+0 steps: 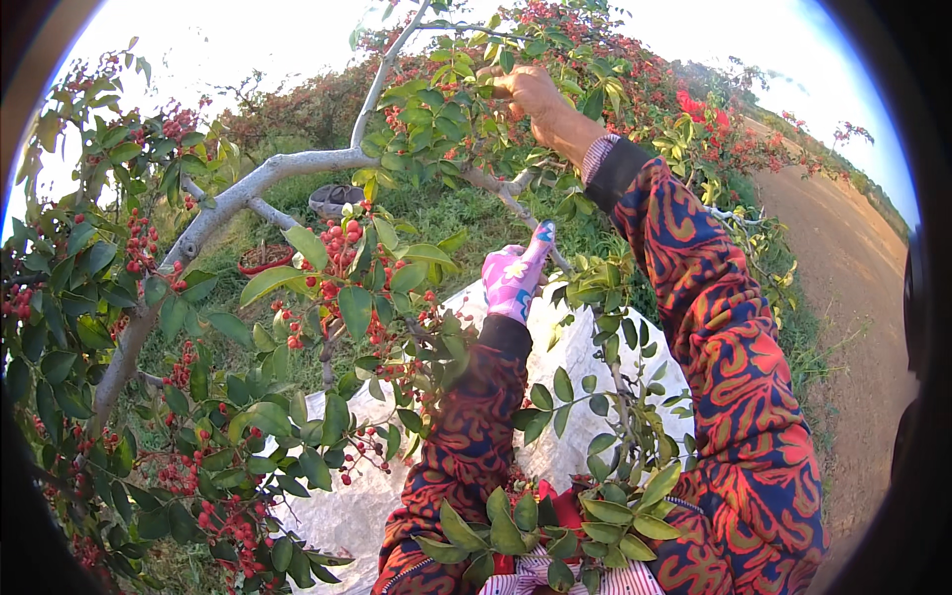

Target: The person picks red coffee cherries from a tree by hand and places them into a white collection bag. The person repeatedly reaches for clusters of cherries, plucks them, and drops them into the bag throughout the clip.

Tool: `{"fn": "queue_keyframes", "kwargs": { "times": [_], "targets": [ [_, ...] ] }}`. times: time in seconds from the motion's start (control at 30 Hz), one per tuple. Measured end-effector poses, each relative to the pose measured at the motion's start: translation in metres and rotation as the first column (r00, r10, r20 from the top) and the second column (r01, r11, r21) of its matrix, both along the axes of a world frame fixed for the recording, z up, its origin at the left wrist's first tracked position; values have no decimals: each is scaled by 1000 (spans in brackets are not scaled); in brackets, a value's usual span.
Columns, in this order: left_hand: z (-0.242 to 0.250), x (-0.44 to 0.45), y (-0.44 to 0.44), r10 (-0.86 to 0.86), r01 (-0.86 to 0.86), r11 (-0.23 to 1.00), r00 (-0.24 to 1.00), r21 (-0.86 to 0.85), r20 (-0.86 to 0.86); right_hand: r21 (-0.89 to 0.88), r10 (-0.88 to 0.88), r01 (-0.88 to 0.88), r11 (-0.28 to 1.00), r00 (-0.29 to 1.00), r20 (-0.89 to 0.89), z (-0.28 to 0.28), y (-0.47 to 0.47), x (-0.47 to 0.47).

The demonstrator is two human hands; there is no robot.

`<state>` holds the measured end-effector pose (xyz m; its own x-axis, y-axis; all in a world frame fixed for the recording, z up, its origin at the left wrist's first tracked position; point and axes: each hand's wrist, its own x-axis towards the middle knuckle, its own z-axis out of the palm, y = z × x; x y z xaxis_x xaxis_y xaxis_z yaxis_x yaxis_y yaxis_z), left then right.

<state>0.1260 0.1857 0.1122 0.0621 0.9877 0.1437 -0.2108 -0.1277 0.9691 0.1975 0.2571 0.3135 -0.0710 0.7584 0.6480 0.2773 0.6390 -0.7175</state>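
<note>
My bare right hand (532, 93) is raised at the top, its fingers curled around a leafy twig (487, 56) of a Sichuan pepper tree; the fingertips are partly hidden. Lower down is my left hand (513, 277), in a pink floral glove with the thumb pointing up. That thumb overlaps a grey branch (513, 201); whether the curled fingers grip it I cannot tell. Ripe red berries (342, 245) hang in clusters to the left of the glove. Below both hands, a whitish sheet (357, 476) spreads behind the foliage.
A thick forked limb (279, 167) arches across the left side, with more berry clusters (230, 520) beneath. On the grass behind stand a red-rimmed container (265, 258) and a dark grey container (336, 199). Leafy sprigs (617, 513) cross close to my body. Bare soil (833, 312) runs along the right.
</note>
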Motion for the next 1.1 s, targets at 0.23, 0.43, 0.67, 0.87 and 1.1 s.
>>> {"fn": "queue_keyframes", "kwargs": {
  "times": [0.23, 0.43, 0.67, 0.87, 1.1],
  "targets": [
    [1, 0, -4, 29, -28, 999, 999, 23, -39, -107, 181, -175, 979, 982, 48, 19, -1, -30],
    [-1, -1, -2, 14, -14, 1000, 1000, 16, -14, 3, 277, -277, 961, 961, 16, 20, 2, -31],
    [-2, 0, -1, -3, 3, 1000, 1000, -1, 26, -16, 336, -336, 942, 942, -13, 20, -1, -19],
    [2, -1, -6, 0, 1, 1000, 999, -17, 32, 103, 214, -215, 971, 977, 19, 15, -3, -19],
    [4, -2, -4, 26, -26, 1000, 1000, -1, 4, 428, 11, -56, 902, 994, 107, -1, -8, -18]
  ]
}}
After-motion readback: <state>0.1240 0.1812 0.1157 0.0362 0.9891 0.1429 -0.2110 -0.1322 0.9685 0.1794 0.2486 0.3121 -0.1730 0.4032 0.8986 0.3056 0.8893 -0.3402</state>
